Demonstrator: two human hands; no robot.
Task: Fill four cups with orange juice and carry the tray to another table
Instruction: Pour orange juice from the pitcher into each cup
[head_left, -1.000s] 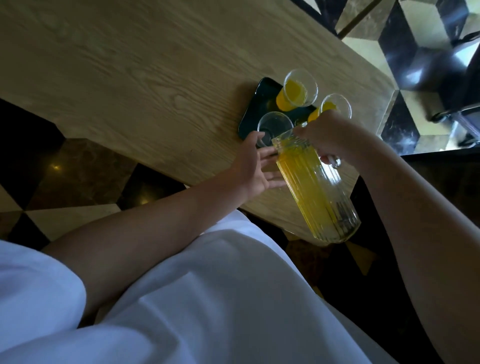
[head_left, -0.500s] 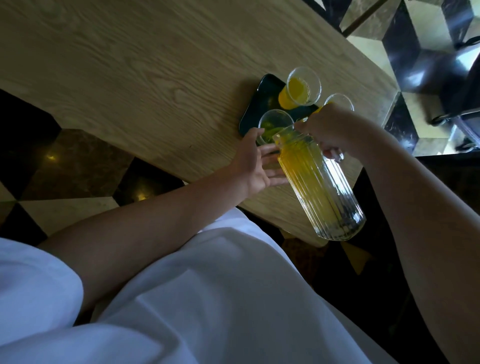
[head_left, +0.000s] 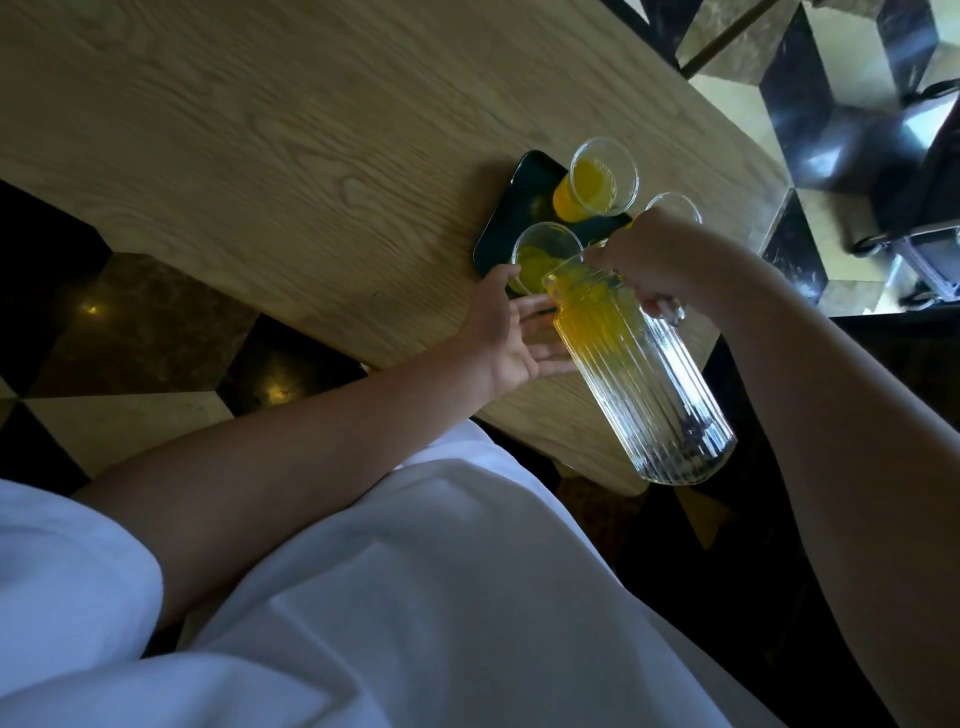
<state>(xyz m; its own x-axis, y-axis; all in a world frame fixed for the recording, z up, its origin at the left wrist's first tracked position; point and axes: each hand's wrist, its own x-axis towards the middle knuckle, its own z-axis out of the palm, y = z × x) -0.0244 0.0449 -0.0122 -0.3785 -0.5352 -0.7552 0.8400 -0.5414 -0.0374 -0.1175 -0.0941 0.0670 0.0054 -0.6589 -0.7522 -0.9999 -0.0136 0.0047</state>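
The left hand is seen with fingers extended and loosely spread, palm turned toward the ribbed clear glass pitcher; the fingertips lie against or just beside the pitcher's upper wall and the near cup, and contact cannot be confirmed. Nothing is grasped by it. The dark green rectangular tray is located on the light wood-grain surface, just beyond the left hand. A clear plastic cup at the tray's near end is observed partly filled with orange juice, the pitcher's spout being held over its rim. The pitcher is tilted steeply, base raised toward the person; the remaining juice is collected at the spout end, the lower body being empty. A second clear cup, roughly half full, is placed at the tray's far end. The right hand is clenched around the pitcher's handle. A third cup's rim is partly hidden behind that hand.
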